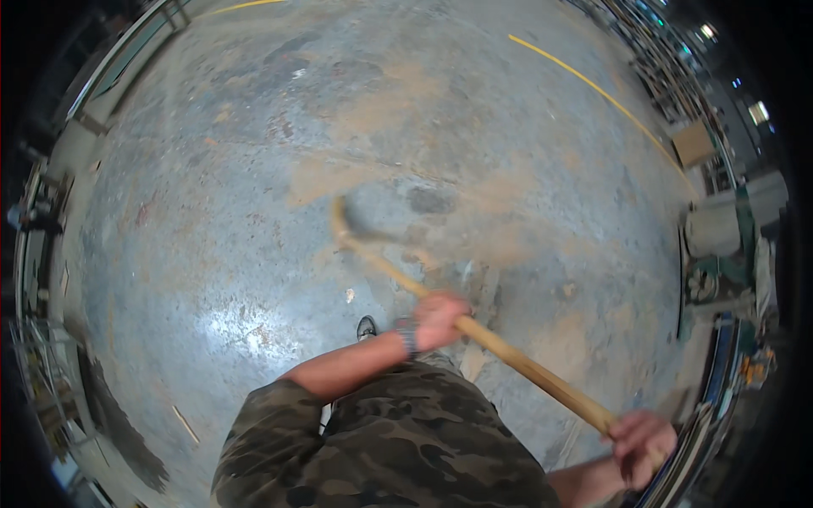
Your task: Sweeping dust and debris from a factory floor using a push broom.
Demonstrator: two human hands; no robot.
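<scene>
A long wooden-handled broom (533, 370) slants across the front of my body. My left hand (438, 320), with a watch or band at the wrist, is closed around the middle of its handle. Farther back, at the right, my right hand (641, 446) grips the handle near its upper end. The broom's pale head (340, 222) is down by the floor ahead of me, smeared by motion, with a dark blur beside it. Tan dust (500, 241) lies in patches on the grey floor around the head.
A yellow line (593, 85) runs along the floor at the far right. A cardboard box (694, 144) and a large grey cylindrical thing (716, 230) stand along the right side. Metal racks (59, 381) line the left edge. My shoe (366, 327) shows below my left forearm.
</scene>
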